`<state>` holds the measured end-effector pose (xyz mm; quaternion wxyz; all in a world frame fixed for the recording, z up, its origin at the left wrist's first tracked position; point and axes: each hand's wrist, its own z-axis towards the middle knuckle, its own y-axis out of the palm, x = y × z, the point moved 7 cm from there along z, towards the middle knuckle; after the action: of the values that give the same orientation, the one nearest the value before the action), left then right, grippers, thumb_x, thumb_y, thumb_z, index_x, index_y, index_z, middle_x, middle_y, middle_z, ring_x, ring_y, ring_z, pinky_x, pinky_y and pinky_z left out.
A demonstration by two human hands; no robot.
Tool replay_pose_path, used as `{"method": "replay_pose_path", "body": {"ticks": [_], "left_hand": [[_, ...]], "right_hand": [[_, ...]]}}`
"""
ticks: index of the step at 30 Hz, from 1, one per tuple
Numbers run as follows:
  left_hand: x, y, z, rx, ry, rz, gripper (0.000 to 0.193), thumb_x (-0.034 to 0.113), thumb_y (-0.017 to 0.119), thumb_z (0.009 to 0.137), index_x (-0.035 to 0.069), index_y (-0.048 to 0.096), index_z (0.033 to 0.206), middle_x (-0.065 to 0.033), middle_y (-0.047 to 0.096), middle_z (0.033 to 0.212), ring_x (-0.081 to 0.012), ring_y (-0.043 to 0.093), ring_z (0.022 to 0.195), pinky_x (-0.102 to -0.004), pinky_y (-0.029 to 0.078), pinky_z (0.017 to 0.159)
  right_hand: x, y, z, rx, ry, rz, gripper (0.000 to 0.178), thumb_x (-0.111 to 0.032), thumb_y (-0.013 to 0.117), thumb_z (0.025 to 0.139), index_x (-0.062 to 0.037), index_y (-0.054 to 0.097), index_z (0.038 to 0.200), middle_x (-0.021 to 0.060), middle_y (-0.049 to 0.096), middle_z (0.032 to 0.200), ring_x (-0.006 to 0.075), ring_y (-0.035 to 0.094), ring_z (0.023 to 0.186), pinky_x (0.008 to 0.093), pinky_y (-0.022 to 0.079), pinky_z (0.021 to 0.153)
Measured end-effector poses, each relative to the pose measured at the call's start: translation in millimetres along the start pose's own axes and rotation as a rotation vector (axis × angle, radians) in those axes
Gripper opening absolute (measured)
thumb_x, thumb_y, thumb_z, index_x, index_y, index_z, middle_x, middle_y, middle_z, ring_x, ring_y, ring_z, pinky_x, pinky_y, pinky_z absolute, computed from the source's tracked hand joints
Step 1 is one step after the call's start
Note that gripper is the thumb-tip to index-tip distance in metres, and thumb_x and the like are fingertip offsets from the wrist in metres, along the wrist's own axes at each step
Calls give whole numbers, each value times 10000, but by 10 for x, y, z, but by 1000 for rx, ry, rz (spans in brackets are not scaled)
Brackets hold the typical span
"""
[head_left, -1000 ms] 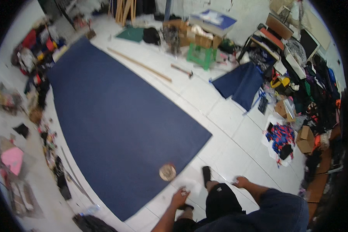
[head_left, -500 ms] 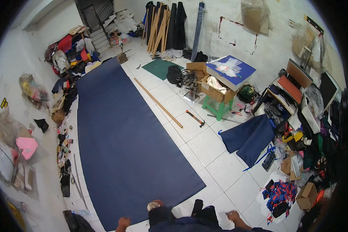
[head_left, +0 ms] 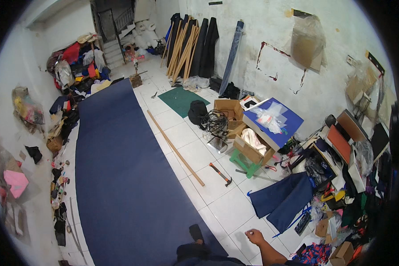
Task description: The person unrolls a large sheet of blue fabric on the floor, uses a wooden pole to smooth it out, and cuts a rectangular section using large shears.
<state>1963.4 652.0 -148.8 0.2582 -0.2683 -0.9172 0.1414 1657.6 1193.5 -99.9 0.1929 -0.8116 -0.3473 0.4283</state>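
My right hand [head_left: 253, 236] is above the white tiles, at the end of my bare forearm, with its fingers curled in and no object showing in them. My left hand is out of the picture. A long sheet of dark blue fabric [head_left: 124, 164] lies flat along the floor on the left. One of my feet, in dark footwear [head_left: 196, 232], is on the sheet's near part. Nearest to my right hand are the dark blue cut fabric pieces [head_left: 281, 199] with bright blue ties, lying a little beyond it.
A wooden pole [head_left: 175, 147] and a claw hammer [head_left: 220, 174] lie on the tiles. Past them stand a green stool [head_left: 244, 163] under open cardboard boxes and a green mat [head_left: 181, 101]. Fabric rolls [head_left: 208, 48] lean on the back wall. Piled clutter [head_left: 341, 177] lines the right side.
The view has shifted forward and to the right over the floor. My right hand has swung forward and up in the picture. My left hand has left the view.
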Motion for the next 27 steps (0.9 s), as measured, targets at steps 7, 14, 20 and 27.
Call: {"method": "replay_pose_path", "body": {"ticks": [7, 14, 20, 27], "left_hand": [[2348, -2714, 835, 302, -249, -22, 477, 361, 545, 949, -9, 608, 1244, -195, 655, 1171, -350, 618, 1100, -430, 495, 938], [4045, -4105, 2232, 508, 106, -363, 459, 337, 645, 892, 3, 633, 1206, -152, 665, 1196, -281, 620, 1120, -383, 468, 966], [4581, -3875, 3112, 340, 3, -347, 445, 315, 650, 895, -13, 635, 1194, -165, 663, 1192, -280, 622, 1104, -370, 473, 952], [3653, -3384, 3135, 78, -476, -339, 571, 390, 631, 917, 11, 545, 1335, -195, 644, 1199, -320, 609, 1077, -418, 482, 942]], "right_hand": [[995, -132, 127, 35, 388, 180, 379, -357, 748, 825, 9, 699, 909, 122, 695, 728, 204, 655, 577, 333, 532, 539], [-385, -570, 763, -102, 340, 105, 402, -343, 686, 860, 28, 682, 1014, 147, 696, 769, 257, 663, 671, 379, 540, 644], [-1304, -1131, 3304, -43, -34, -127, 412, -398, 602, 879, -35, 693, 1052, 193, 709, 895, 355, 679, 895, 460, 512, 840], [-4889, -2372, 5768, 124, -494, -100, 325, -332, 664, 885, -21, 681, 977, 162, 671, 788, 315, 663, 750, 399, 517, 697]]}}
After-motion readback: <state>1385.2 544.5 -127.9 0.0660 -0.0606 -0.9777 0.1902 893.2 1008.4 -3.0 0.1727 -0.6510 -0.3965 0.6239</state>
